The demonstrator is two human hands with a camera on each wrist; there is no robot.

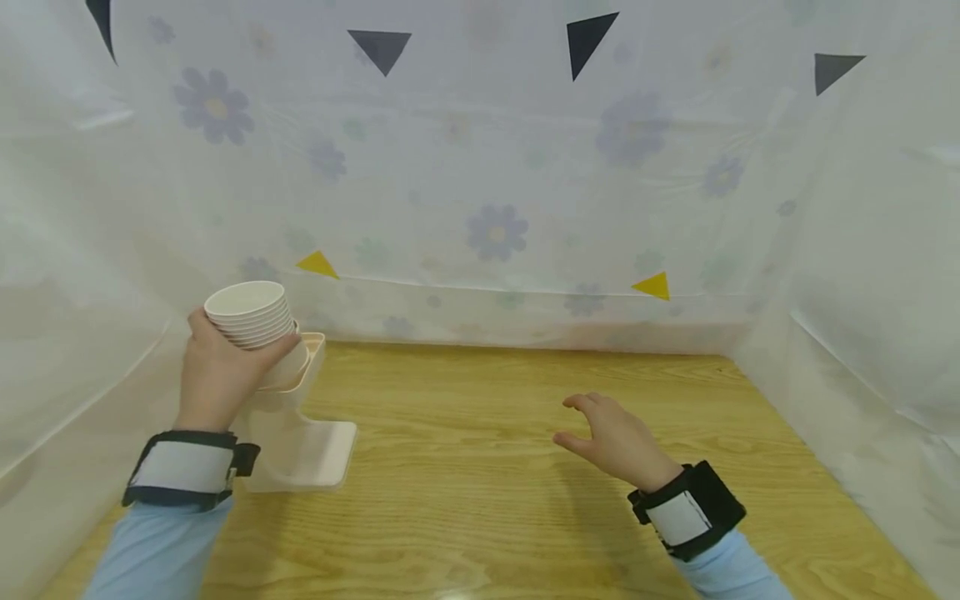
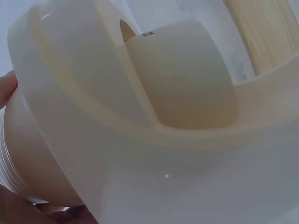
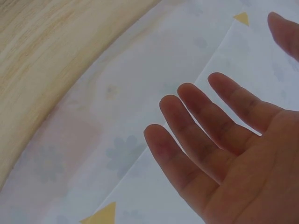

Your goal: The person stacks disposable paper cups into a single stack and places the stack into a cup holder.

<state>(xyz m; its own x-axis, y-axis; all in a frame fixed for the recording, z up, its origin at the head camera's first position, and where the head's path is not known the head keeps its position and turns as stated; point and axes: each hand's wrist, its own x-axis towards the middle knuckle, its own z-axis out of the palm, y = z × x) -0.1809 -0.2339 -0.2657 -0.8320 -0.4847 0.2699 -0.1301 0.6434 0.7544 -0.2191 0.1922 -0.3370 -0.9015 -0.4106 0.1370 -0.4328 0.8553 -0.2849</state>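
At the left of the table, my left hand (image 1: pixel 216 375) grips a stack of white paper cups (image 1: pixel 251 315), thumb and fingers around its sides. The stack stands mouth up, slightly tilted, over the top of a cream plastic stand (image 1: pixel 326 454) with a flat foot. From the left wrist, the stand's curved wall (image 2: pixel 140 172) fills most of the view. The cups (image 2: pixel 32 149) and a few fingertips show at its left edge. Over the right half of the table hovers my right hand (image 1: pixel 618 437), holding nothing; its fingers (image 3: pixel 201 116) are spread and relaxed.
Wood-grain table (image 1: pixel 480 500) runs beneath both hands. White flowered sheeting (image 1: pixel 495 167) closes off the back and sides, with dark and yellow triangles on it. The left sheet (image 1: pixel 67 375) comes close to the left arm.
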